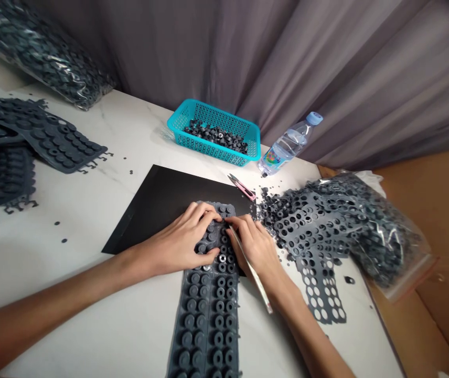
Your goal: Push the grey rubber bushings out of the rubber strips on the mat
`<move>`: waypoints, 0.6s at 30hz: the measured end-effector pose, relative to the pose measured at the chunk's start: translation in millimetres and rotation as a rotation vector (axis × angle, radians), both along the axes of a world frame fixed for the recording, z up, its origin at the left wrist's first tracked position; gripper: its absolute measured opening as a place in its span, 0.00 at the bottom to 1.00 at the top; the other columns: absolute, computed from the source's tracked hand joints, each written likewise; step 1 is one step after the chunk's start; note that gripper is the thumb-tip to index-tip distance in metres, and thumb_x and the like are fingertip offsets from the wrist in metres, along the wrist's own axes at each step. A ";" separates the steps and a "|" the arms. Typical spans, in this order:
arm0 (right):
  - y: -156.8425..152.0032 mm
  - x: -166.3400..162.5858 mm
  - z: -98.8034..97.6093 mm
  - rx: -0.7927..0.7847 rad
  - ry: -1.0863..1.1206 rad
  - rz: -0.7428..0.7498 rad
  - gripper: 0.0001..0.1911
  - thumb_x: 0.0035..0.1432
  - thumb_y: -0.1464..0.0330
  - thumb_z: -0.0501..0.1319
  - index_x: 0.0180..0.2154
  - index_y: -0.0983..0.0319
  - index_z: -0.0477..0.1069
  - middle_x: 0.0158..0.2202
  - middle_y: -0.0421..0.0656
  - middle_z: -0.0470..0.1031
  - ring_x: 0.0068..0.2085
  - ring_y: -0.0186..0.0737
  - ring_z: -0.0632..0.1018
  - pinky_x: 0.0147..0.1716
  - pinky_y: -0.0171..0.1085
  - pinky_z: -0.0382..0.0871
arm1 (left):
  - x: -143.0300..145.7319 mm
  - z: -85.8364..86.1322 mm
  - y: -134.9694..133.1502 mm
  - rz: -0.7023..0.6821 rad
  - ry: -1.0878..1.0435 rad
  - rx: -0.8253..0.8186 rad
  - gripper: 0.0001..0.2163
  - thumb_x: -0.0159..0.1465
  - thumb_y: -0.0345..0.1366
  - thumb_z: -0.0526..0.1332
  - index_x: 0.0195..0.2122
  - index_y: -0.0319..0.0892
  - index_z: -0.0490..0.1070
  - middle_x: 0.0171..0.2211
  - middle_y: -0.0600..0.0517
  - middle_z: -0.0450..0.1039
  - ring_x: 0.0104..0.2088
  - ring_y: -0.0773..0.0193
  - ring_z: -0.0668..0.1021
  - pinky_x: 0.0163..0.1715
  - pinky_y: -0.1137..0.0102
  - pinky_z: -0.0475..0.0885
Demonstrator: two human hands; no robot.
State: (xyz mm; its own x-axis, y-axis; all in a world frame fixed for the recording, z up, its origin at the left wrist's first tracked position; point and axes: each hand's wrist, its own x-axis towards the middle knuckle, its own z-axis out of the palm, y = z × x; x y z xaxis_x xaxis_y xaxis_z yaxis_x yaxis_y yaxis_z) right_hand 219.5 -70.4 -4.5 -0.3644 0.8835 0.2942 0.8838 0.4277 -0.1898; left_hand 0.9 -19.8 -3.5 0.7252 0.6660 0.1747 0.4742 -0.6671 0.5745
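Observation:
A long dark grey moulded rubber sheet (209,299), covered in rows of round raised parts, lies lengthwise before me, its far end over a black mat (157,194). My left hand (193,236) grips the sheet near that end, fingers curled over its left half and thumb pressed against the round parts. In my right hand (254,241) is a thin white stick (253,270), held like a pen and slanting back toward the wrist. Its tip is hidden among the fingers at the sheet's right half. Both hands' fingertips almost meet there.
A turquoise basket (212,152) holds small dark rubber pieces. Pink-handled thread snips (242,187) and a water bottle (289,144) are nearby. Punched-out sheets (314,226) and a filled plastic bag (389,241) lie right. More moulded sheets (59,139) and another bag (47,58) occupy the left.

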 end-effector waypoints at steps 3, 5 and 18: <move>1.0 -1.3 -7.2 0.032 0.106 -0.211 0.13 0.78 0.65 0.48 0.57 0.61 0.63 0.49 0.51 0.73 0.41 0.48 0.79 0.36 0.42 0.71 | -0.4 0.7 0.8 -0.019 0.002 -0.015 0.22 0.65 0.40 0.64 0.58 0.44 0.61 0.54 0.45 0.64 0.58 0.50 0.67 0.61 0.52 0.70; 2.9 4.2 -8.4 0.061 0.173 -0.354 0.15 0.77 0.63 0.48 0.58 0.61 0.63 0.50 0.52 0.72 0.41 0.48 0.79 0.34 0.42 0.72 | -0.8 0.9 1.2 -0.026 0.010 -0.022 0.21 0.65 0.40 0.63 0.58 0.45 0.61 0.55 0.45 0.64 0.58 0.50 0.67 0.61 0.52 0.70; -4.2 35.7 14.9 -0.231 0.408 -0.052 0.09 0.72 0.61 0.61 0.48 0.57 0.74 0.41 0.43 0.79 0.37 0.41 0.78 0.41 0.39 0.74 | 2.4 -2.7 -0.6 -0.007 0.039 0.001 0.28 0.62 0.39 0.63 0.64 0.52 0.61 0.57 0.46 0.62 0.58 0.48 0.68 0.59 0.50 0.71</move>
State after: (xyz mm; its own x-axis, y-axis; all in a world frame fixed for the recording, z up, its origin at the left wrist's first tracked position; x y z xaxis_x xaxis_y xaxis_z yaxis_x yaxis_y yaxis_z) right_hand 255.2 -74.6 10.4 -0.2134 0.9568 0.1975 0.7361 0.2904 -0.6115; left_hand 3.2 -20.4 -6.2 0.7358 0.6610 0.1471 0.4917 -0.6709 0.5551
